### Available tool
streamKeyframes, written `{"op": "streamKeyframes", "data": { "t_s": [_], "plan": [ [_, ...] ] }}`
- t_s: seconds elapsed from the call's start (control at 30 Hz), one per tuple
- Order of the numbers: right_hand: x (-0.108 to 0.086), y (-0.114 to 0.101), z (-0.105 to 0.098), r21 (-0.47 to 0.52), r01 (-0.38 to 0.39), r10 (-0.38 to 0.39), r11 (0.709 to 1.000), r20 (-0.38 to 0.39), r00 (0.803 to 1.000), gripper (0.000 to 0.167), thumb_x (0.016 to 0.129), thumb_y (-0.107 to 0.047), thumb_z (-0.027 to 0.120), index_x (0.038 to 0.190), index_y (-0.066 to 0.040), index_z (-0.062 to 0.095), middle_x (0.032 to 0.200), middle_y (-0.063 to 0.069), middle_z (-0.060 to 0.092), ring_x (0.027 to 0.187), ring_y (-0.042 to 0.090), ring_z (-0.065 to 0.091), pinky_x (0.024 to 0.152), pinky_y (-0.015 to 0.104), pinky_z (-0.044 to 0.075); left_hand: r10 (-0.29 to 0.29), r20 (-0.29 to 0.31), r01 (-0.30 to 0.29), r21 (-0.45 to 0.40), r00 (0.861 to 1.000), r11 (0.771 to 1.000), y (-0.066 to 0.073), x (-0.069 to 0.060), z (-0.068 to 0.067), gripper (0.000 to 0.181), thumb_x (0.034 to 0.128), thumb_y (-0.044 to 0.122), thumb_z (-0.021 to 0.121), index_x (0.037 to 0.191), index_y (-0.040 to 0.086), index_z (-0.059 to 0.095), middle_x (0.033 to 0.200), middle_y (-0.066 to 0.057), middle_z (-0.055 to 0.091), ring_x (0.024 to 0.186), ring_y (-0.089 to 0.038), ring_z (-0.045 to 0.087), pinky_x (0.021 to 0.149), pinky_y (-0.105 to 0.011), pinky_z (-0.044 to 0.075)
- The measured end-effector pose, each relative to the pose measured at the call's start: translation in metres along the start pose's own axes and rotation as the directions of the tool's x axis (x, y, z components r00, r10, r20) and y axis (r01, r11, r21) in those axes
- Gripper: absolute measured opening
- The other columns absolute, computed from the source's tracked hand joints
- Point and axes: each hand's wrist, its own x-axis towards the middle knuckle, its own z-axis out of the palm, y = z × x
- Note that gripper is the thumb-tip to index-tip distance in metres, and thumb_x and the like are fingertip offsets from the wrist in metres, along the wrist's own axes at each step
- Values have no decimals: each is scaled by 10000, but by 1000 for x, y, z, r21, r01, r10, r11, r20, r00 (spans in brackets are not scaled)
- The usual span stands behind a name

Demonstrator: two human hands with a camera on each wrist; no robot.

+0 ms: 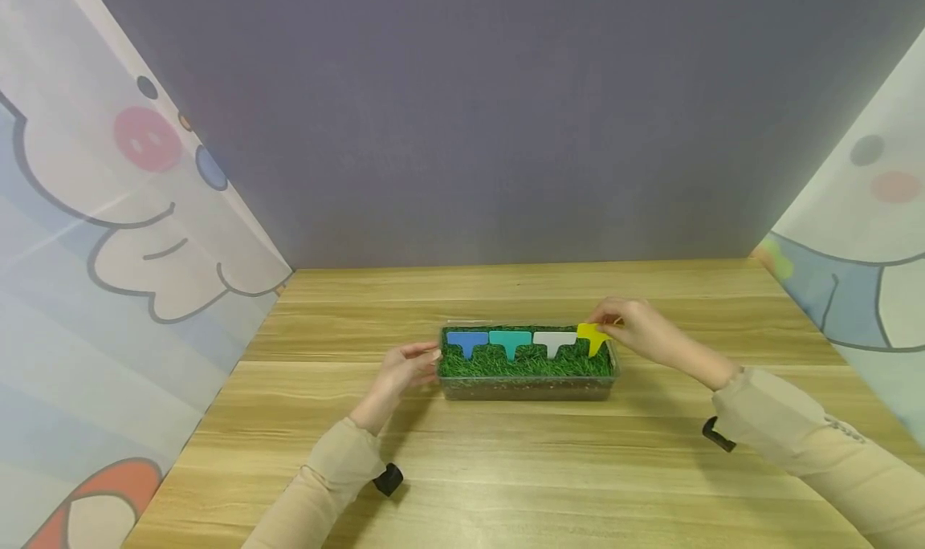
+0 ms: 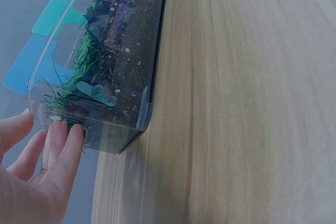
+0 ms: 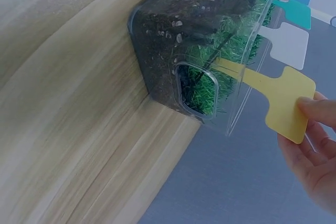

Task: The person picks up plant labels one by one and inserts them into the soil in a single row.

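Note:
A clear plastic box (image 1: 527,389) holds soil and green grass (image 1: 531,368). Along it stand T-shaped plant labels: blue (image 1: 467,339), teal (image 1: 510,341), white (image 1: 555,340) and yellow (image 1: 592,337). My right hand (image 1: 636,326) pinches the yellow label's wide head between thumb and fingers at the right end. In the right wrist view, the yellow label's stem (image 3: 247,74) slants into the grass. At the left end my left hand (image 1: 401,370) touches the box with extended fingers, its fingertips (image 2: 76,132) against the end wall.
The box stands on a wood-grain table (image 1: 506,461). Behind the table rises a grey panel (image 1: 506,132), with cartoon-printed sheets (image 1: 108,236) at both sides. Inside the box wall, a small light-blue piece (image 2: 97,94) shows by the soil.

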Motion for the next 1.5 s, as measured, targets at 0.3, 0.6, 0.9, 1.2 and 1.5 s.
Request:
{"op": "streamKeyframes", "data": {
  "t_s": [0.3,0.6,0.9,1.2,1.5],
  "plan": [
    [3,2,1,-24,11,-11,1000,5,1000,161,735,91,626,869,3,648,833,72,640,701,147,580,615,225,534,-2,2,2,-5,1000,1000,0,2,-1,327,817,73,617,1118,-44,567,937,-107,633,681,-137,567,793,-386,525],
    [0,1,-4,3,-16,16,1000,22,1000,173,722,111,631,860,8,650,833,88,645,686,160,583,607,233,534,-8,8,8,-4,1000,1000,-1,0,0,336,816,77,619,1123,-46,562,958,-124,627,686,-138,567,785,-375,529],
    [3,0,2,-33,36,-36,999,20,999,187,696,139,630,840,20,645,804,88,631,699,193,592,620,234,542,-23,5,23,0,1000,1000,-1,1,-1,331,816,72,614,1128,-29,565,972,-132,621,711,-152,570,802,-381,521],
    [1,2,9,-75,92,-95,993,-33,995,198,654,160,653,777,6,627,753,73,617,654,193,596,586,201,538,-2,3,2,-6,1000,1000,-2,2,0,329,817,73,617,1119,-46,566,933,-109,629,689,-147,566,784,-389,528],
    [-3,3,15,-49,95,-98,994,-62,993,175,657,160,654,747,15,619,761,117,640,645,234,616,577,210,545,-5,13,5,2,1000,1000,0,-1,-1,334,822,80,613,1129,-39,562,966,-136,624,718,-162,571,800,-389,521]
  ]
}}
